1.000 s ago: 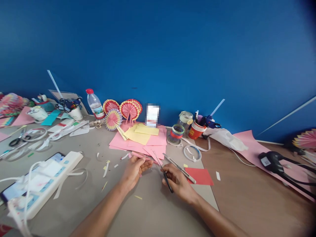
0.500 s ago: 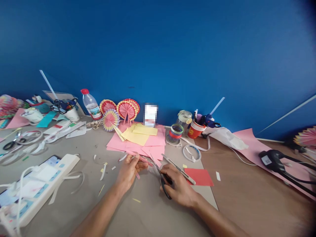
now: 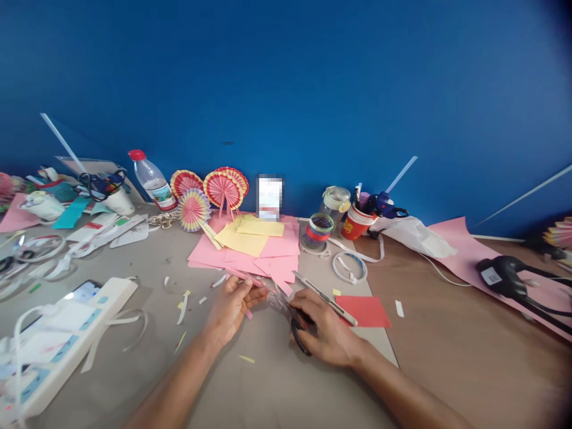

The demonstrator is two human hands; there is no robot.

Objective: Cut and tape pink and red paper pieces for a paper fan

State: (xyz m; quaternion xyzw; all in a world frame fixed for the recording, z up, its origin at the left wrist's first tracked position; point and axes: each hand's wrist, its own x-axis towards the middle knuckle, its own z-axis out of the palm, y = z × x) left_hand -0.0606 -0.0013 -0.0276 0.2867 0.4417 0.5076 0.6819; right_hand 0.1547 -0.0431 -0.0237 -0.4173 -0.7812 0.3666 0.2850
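My left hand (image 3: 230, 307) pinches a narrow folded pink paper strip (image 3: 250, 279) just above the grey tabletop. My right hand (image 3: 326, 330) is wrapped round the black handles of a pair of scissors (image 3: 288, 304), whose blades reach left to the strip's end. The two hands sit close together at the table's near middle. A stack of pink and yellow paper sheets (image 3: 250, 250) lies just behind them. A box cutter (image 3: 324, 298) rests beside my right hand, partly over a red paper square (image 3: 366, 311).
Folded paper fans (image 3: 210, 193) stand by the blue wall next to a water bottle (image 3: 152, 182). A white power strip (image 3: 58, 333) with cables lies at the left. Tape rolls (image 3: 351, 267), a jar and a red cup (image 3: 355, 223) of tools stand right of the sheets. Paper scraps litter the table.
The scissors have swung from upright to low and level, blades now at the pink strip. Both hands stay nearly in place; the view has shifted slightly.
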